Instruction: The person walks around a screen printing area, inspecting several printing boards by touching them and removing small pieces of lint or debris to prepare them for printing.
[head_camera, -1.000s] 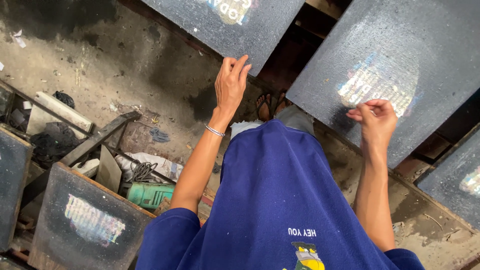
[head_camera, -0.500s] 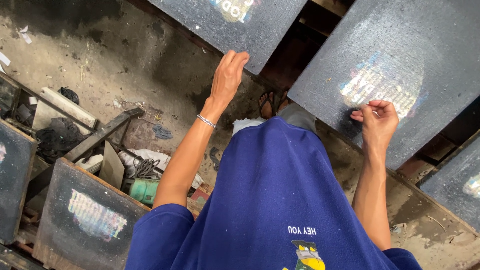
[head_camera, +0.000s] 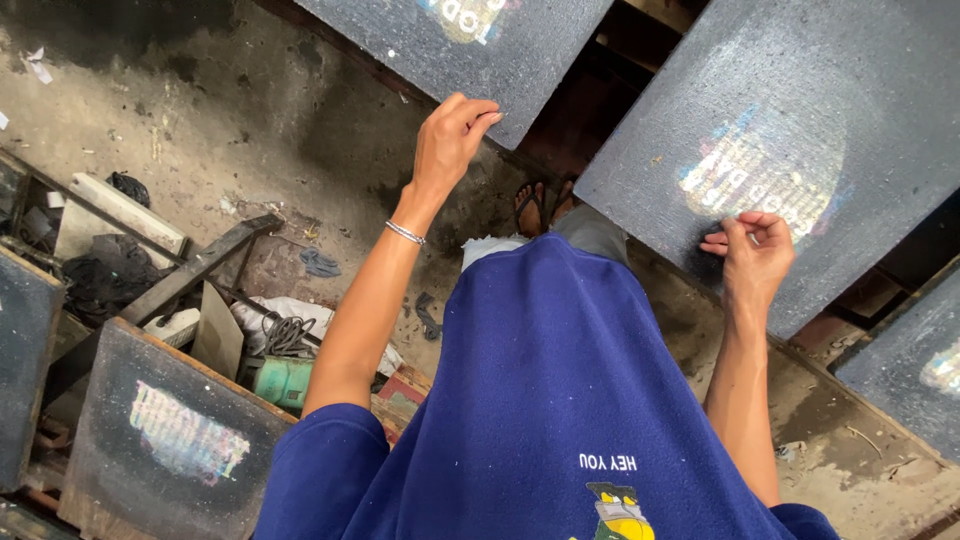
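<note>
I see the left hand at 12 o'clock, fingers curled, fingertips touching the lower edge of a dark grey board with a faded print. Right hand at 2 o'clock, fingers pinched together on the near edge of a second board, just below its rainbow-tinted print. Neither hand fully grips. Blue shirt hangs between. Concrete floor at 10 o'clock; green tool at 8.

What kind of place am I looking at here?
Probably a screen-printing workshop: dark flat print boards carry faded ink residue, the concrete floor is stained and littered, and a green power tool lies among cables. Both hands rest on board edges.
</note>
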